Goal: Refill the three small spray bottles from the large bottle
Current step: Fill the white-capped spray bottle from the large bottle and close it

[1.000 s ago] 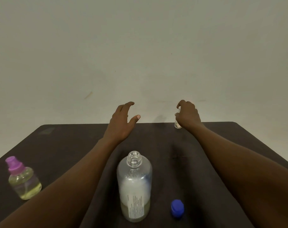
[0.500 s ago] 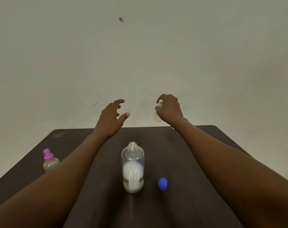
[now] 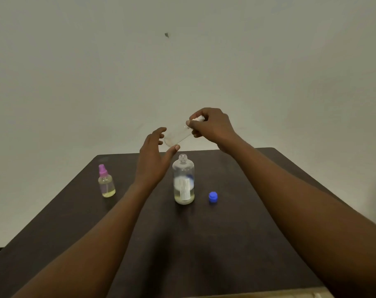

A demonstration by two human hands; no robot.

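Note:
The large clear bottle (image 3: 183, 181) stands uncapped in the middle of the dark table (image 3: 236, 244), with a little pale liquid at its bottom. Its blue cap (image 3: 213, 197) lies to its right. Above the far table edge my right hand (image 3: 210, 125) grips the white top of a small clear spray bottle (image 3: 177, 137), which is tilted down to the left. My left hand (image 3: 153, 160) is open just left of that bottle's base, fingers spread near it. A second small spray bottle (image 3: 106, 183) with a purple top and yellowish liquid stands at the left.
A plain pale wall (image 3: 182, 61) rises behind the table. A light strip (image 3: 268, 294) shows at the table's near edge, bottom right.
My right hand has lifted the small clear spray bottle off the far table edge and tilted it leftward. My left hand has moved in toward its base. The view has pulled back.

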